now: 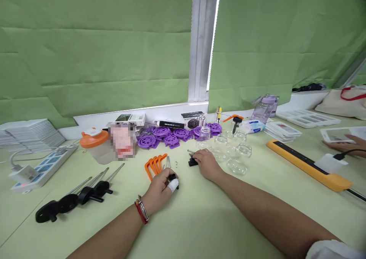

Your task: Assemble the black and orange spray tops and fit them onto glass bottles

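The left hand [161, 188], just right of and nearer than the orange handles [156, 164], has its fingers curled closed around a small black part [172, 177]. Thumb and fingers cover most of that part; one end shows below the thumb, pointing down towards the person, but its full long axis cannot be told.

The right hand [207, 163], farther right of the handles, has its fingers bent down onto black pieces [193, 162] beside springs [191, 152]; whether they grip cannot be told. The springs lie roughly left to right. Metal pins [168, 161], just right of the handles, point away from the person.

Left of the handles, black caps [68, 203] lie in a row, their metal shafts [116, 170] pointing away and rightward.

Well right of the handles stand glass jars [238, 167], see-through to the tabletop. A black stem [235, 127] shows at a rear jar, inside or behind unclear. Left of and beyond the handles, an orange-lidded cup [98, 150] is cloudy, its contents hard to tell.
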`<action>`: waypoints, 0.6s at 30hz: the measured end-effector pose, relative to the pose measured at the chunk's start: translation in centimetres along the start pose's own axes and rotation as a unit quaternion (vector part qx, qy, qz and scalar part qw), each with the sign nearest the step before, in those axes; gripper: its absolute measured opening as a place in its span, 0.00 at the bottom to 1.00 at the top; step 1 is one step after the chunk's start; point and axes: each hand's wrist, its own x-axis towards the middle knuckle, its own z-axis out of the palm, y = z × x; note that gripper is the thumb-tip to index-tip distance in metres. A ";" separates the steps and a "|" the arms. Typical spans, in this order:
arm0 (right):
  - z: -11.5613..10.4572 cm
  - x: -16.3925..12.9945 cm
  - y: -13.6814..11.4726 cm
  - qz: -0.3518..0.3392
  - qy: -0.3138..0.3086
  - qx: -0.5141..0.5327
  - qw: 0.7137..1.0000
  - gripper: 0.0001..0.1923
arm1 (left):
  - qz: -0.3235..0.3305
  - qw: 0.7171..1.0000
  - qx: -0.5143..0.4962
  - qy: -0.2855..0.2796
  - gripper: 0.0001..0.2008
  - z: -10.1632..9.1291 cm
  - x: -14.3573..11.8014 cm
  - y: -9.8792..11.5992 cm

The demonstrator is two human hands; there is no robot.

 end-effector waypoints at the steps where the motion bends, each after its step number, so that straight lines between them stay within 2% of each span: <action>1: 0.0 -0.1 0.0 0.005 -0.001 0.002 1.000 0.12 | -0.002 1.000 0.002 -0.001 0.06 0.0 0.0 0.0; 10: -0.2 -0.3 -0.1 0.002 -0.007 0.062 0.998 0.12 | 0.006 0.999 0.033 0.009 0.06 -0.2 -0.1 -0.2; 15: -1.0 0.5 -0.2 0.079 0.033 0.069 0.994 0.12 | 0.012 0.999 0.039 0.006 0.07 -0.2 -0.1 -0.3; 18: -1.2 1.1 0.3 0.091 -0.005 0.052 0.994 0.13 | 0.010 0.999 0.042 0.009 0.07 -0.2 -0.1 -0.4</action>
